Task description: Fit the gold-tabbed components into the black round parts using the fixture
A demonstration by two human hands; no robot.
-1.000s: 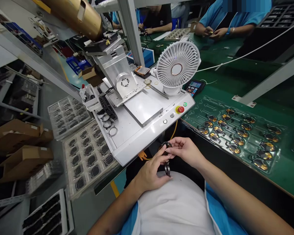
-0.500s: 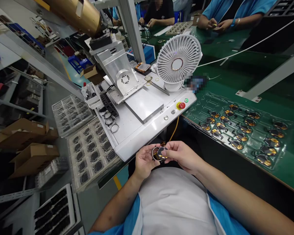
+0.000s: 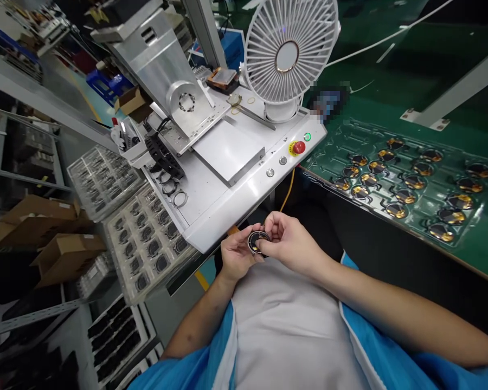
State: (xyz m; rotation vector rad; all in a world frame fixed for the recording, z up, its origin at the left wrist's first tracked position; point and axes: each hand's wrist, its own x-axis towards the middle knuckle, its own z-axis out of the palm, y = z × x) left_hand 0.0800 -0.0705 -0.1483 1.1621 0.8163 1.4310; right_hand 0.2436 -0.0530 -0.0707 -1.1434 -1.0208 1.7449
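Observation:
A round ring-shaped case with a dark disc in it (image 3: 258, 242) is held between my two hands, just above my lap. My left hand (image 3: 238, 252) grips the rim of the case from the left. From the right, my right hand (image 3: 290, 242) presses its thumb on the disc, with its other fingers curled at the far edge. The disc lies inside the ring and shows a little gold colour. Its underside is hidden.
Ahead stands a white machine (image 3: 223, 211) with a red button (image 3: 299, 147) and a fan (image 3: 287, 57). A clear tray of round parts (image 3: 427, 222) lies on the right; trays of cases (image 3: 124, 271) sit on the left. Loose rings (image 3: 179, 199) rest on the machine's left edge.
The disc, earlier overlapping the ring's right side, now lies inside the ring. My right thumb has moved onto its face. The view has tilted down, and the people at the back are out of frame.

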